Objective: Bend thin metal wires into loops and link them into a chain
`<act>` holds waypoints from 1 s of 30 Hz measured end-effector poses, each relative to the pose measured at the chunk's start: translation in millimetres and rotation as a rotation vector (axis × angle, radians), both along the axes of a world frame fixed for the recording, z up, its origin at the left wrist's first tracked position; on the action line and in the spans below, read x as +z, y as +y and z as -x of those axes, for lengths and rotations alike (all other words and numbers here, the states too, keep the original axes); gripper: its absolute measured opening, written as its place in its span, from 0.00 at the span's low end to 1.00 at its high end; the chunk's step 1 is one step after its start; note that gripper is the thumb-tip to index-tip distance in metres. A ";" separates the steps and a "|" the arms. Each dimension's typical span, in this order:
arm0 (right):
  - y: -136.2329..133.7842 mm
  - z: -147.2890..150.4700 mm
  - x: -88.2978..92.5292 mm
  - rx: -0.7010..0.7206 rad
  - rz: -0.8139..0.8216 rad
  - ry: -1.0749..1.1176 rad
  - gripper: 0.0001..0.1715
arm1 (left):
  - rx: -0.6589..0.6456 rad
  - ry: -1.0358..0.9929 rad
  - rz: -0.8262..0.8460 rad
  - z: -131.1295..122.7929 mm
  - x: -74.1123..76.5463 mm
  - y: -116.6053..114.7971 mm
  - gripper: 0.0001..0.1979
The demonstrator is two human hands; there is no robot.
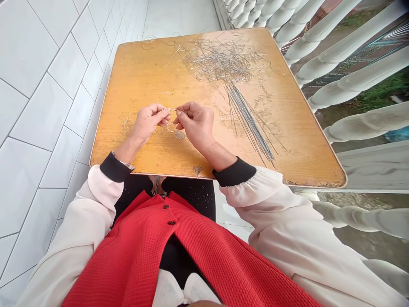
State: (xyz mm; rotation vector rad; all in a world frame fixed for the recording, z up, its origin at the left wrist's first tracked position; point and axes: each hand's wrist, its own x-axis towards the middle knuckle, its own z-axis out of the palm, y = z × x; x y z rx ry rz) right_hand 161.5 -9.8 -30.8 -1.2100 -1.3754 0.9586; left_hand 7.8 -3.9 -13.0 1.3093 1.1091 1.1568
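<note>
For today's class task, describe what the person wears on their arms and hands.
The left hand and right hand are bare. The loose cream sleeves end in black cuffs; a thin metal band shows at the left wrist.

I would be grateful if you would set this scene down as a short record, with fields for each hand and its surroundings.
Left hand: pinching a thin wire
Right hand: pinching the same wire
Beside hands: wire loops
Farther off: tangled wire heap; straight wire bundle
Surface: orange wooden tabletop
Right side: white baluster railing
</note>
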 end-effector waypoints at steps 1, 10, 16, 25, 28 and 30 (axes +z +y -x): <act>0.0 0.5 0.5 0.002 -0.004 0.005 0.08 | -0.012 0.003 0.011 0.2 -0.1 -0.1 0.13; 3.5 -2.3 -2.8 0.042 -0.032 -0.052 0.05 | -0.140 -0.011 0.055 6.4 2.9 -0.3 0.13; 1.6 1.5 -9.8 -0.041 -0.197 -0.125 0.08 | -0.202 -0.091 0.162 8.3 -3.1 4.9 0.13; 6.2 -7.4 2.2 0.158 0.111 0.157 0.15 | -0.203 0.037 0.167 10.5 7.6 0.6 0.17; 5.7 -7.0 4.9 0.174 0.125 0.186 0.19 | -0.221 0.041 0.172 9.8 8.3 0.0 0.19; 6.2 -5.7 4.9 0.161 0.123 0.198 0.20 | -0.214 0.024 0.188 9.3 7.2 0.3 0.20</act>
